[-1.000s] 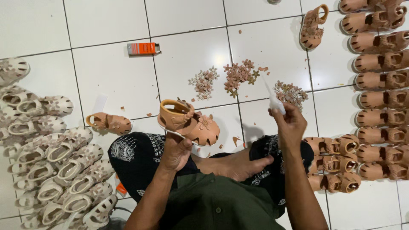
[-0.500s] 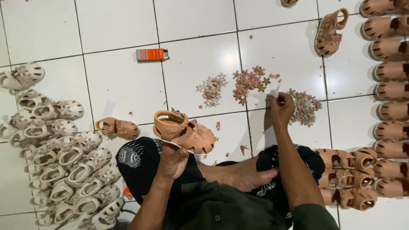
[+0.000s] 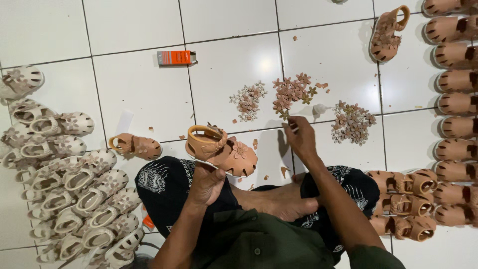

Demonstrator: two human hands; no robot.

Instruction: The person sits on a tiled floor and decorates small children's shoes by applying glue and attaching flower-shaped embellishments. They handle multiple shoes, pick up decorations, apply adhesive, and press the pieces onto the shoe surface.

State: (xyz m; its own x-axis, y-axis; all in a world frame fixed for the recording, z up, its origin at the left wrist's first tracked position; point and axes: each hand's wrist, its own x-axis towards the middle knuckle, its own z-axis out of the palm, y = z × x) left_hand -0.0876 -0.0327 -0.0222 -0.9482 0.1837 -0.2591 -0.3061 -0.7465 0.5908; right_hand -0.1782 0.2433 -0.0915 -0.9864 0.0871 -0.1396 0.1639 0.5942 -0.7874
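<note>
— What do we have in our left hand [image 3: 206,182]?

— A small tan sandal [image 3: 222,148] with a flower on its toe. Our fingers are clamped on its underside, and we hold it up over our lap, heel loop to the left.

— And our right hand [image 3: 300,137]?

— It reaches out to the floor [image 3: 134,30], at the near edge of the middle heap of pink-brown flower trims [image 3: 291,92]. The fingertips are pinched together just below that heap; whether they hold a flower we cannot tell.

— What lies around us?

— A paler heap of flowers [image 3: 247,101] sits to the left of the middle one, and a third heap [image 3: 352,122] to the right. One finished tan sandal [image 3: 136,146] lies on the tiles near our left knee, another tan sandal [image 3: 387,34] lies farther off. A crowd of cream sandals [image 3: 69,184] fills the left side, rows of tan ones [image 3: 455,104] the right. A small orange box [image 3: 175,58] lies well beyond the heaps. Our bare foot [image 3: 279,201] rests between our knees.
</note>
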